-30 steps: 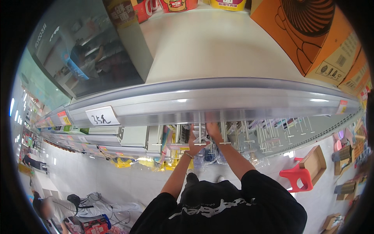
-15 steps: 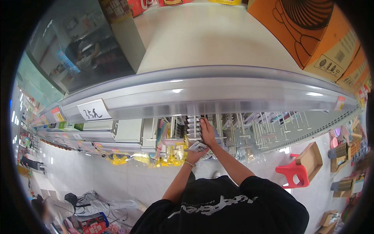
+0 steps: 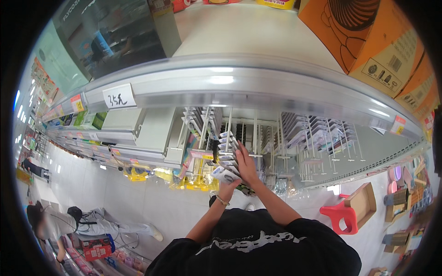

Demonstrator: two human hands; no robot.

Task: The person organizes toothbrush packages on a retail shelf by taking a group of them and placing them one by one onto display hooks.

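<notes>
A row of white carded packs (image 3: pixel 227 149) stands one behind another among the hooks below the shelf edge. My left hand (image 3: pixel 229 186) grips the lower end of this row from beneath, fingers closed by the nearest pack, which is tilted and shows a dark rounded item. Against the row's right side lies my right hand (image 3: pixel 247 166), its fingers reaching up along the card edges and holding them. The fingertips of both hands are partly covered by the packs. Whether a hook still runs through the cards I cannot tell.
Metal hooks (image 3: pixel 329 138) with more carded packs stick out to the right. Above is the shelf's clear front rail (image 3: pixel 276 99), with a dark box (image 3: pixel 115 37) and an orange box (image 3: pixel 350 32). A red stool (image 3: pixel 340 216) holds an open carton; another person (image 3: pixel 60 221) is at lower left.
The view has shifted, showing more of the hooks under the shelf. Both hands have come a little toward me with the carded packs, which now fan out more visibly between them.
</notes>
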